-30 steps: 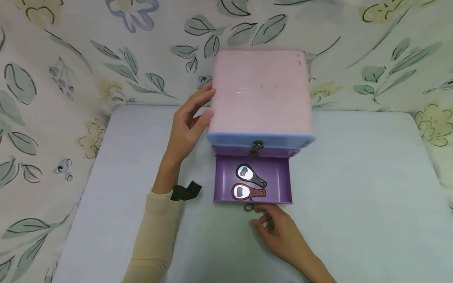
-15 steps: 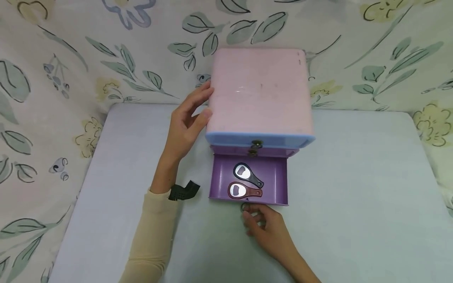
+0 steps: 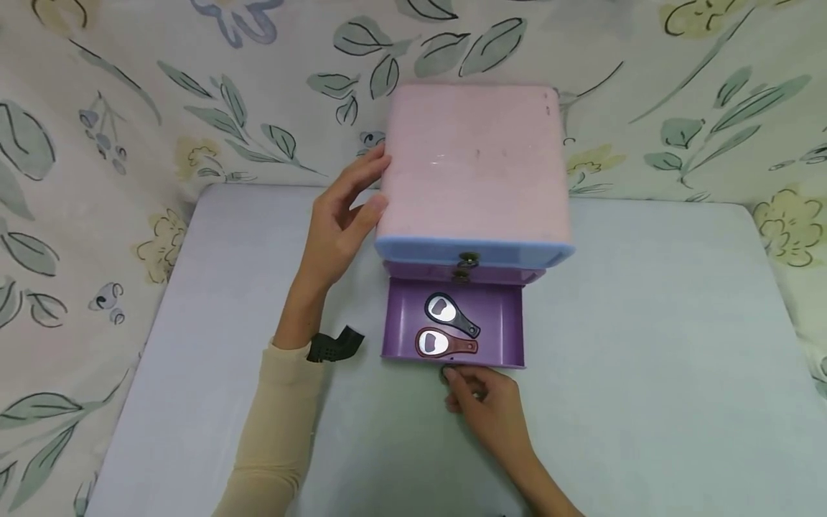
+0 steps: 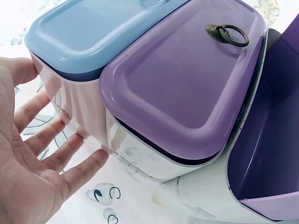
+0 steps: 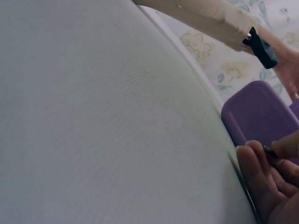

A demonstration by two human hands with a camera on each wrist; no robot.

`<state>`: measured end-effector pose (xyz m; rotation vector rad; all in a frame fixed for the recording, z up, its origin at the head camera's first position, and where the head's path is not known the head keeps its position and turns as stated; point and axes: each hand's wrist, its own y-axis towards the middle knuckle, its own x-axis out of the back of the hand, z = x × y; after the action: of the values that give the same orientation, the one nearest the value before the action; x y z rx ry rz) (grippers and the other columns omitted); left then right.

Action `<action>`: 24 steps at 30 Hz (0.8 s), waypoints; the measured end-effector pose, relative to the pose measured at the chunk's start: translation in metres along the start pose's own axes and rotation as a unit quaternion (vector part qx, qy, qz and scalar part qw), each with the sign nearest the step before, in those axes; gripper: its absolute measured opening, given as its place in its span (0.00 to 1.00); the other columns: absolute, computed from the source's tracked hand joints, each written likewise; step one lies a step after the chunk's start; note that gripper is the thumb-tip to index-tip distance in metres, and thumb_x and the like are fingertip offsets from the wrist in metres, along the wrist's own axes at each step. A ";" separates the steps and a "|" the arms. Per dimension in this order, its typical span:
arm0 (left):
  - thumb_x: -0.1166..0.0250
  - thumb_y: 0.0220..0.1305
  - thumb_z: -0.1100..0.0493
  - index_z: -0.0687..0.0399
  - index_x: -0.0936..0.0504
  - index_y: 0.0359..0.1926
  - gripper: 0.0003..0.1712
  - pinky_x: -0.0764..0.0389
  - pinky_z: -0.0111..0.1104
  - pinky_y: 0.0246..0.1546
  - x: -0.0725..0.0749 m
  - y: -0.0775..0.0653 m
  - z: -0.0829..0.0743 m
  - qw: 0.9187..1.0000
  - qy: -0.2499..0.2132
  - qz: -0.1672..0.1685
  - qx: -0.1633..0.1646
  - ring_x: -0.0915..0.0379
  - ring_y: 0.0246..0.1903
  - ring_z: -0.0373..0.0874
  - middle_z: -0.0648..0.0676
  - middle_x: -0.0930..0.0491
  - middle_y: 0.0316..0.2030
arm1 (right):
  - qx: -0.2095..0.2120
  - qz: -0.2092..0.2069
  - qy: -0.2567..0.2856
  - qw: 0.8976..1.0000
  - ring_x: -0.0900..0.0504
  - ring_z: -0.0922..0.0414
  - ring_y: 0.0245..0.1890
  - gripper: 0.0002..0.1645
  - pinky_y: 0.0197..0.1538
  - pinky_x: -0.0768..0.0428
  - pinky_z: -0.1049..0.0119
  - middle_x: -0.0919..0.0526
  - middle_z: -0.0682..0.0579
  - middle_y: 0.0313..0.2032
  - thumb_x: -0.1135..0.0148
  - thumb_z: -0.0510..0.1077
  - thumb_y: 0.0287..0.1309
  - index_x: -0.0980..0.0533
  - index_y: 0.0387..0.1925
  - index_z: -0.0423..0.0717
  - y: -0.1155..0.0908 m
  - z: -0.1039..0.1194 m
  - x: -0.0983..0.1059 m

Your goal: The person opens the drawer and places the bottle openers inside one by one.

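A small drawer cabinet (image 3: 478, 161) with a pink top stands at the back middle of the table. Its lowest purple drawer (image 3: 504, 327) is pulled out, with a dark bottle opener (image 3: 451, 314) and a reddish-brown bottle opener (image 3: 446, 343) lying flat inside. My right hand (image 3: 494, 406) pinches the ring pull (image 5: 268, 150) on that drawer's front between thumb and forefinger. My left hand (image 3: 332, 233) rests fingertips and thumb against the cabinet's left side, fingers spread and nearly straight in the left wrist view.
Above the open drawer, the blue drawer (image 3: 420, 253) and another purple drawer (image 4: 187, 74) with a metal ring pull are closed or nearly so. A flowered cloth (image 3: 245, 86) hangs behind the white table (image 3: 665, 345). My left wrist wears a black strap (image 3: 337, 345).
My right hand has moved slightly left, and its thumb and forefinger have come together on the ring pull. The left hand stays against the cabinet; the bottle openers still lie in the drawer.
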<state>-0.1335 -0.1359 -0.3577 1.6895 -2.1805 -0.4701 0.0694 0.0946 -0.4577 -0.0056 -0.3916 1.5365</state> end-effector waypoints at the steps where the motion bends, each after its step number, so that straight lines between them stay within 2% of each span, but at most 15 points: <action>1: 0.40 0.73 0.61 0.66 0.26 0.72 0.29 0.19 0.38 0.69 0.000 0.000 0.000 1.000 0.001 0.000 0.001 0.32 0.76 0.51 0.55 0.32 0.78 | -0.001 0.002 0.006 1.000 0.12 0.61 0.21 0.04 0.30 0.10 0.64 0.08 0.50 0.25 0.29 0.40 0.67 0.12 0.36 0.44 0.001 -0.001 0.000; 6: 0.40 0.73 0.61 0.66 0.26 0.72 0.29 0.19 0.39 0.69 0.000 0.000 0.000 1.000 0.001 0.000 0.003 0.31 0.76 0.50 0.54 0.31 0.78 | -0.001 0.012 0.031 0.999 0.10 0.59 0.22 0.05 0.32 0.09 0.62 0.06 0.46 0.32 0.29 0.40 0.67 0.12 0.39 0.42 0.005 -0.002 0.000; 14: 0.40 0.73 0.61 0.66 0.26 0.72 0.29 0.19 0.38 0.69 0.002 0.000 0.000 1.000 0.004 0.000 -0.002 0.31 0.76 0.50 0.54 0.31 0.78 | -0.018 0.008 0.027 0.999 0.10 0.59 0.22 0.07 0.35 0.10 0.66 0.07 0.43 0.29 0.29 0.40 0.67 0.11 0.38 0.39 0.015 0.003 0.008; 18: 0.40 0.73 0.61 0.66 0.26 0.72 0.29 0.20 0.36 0.70 0.001 0.000 0.000 1.000 -0.001 -0.001 0.001 0.32 0.76 0.50 0.54 0.32 0.78 | -0.009 0.015 0.027 0.999 0.09 0.60 0.23 0.10 0.35 0.09 0.65 0.07 0.42 0.31 0.30 0.43 0.69 0.11 0.38 0.38 0.020 0.003 0.012; 24: 0.40 0.73 0.62 0.66 0.26 0.72 0.29 0.20 0.37 0.70 0.000 -0.001 -0.001 1.000 -0.006 0.000 0.009 0.32 0.76 0.49 0.54 0.32 0.79 | 0.000 0.019 0.022 1.000 0.09 0.58 0.23 0.10 0.36 0.09 0.65 0.07 0.44 0.31 0.30 0.44 0.69 0.11 0.37 0.41 0.028 0.006 0.012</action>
<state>-0.1325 -0.1363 -0.3569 1.7011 -2.1988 -0.4629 0.0407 0.1059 -0.4557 -0.0466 -0.3578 1.5707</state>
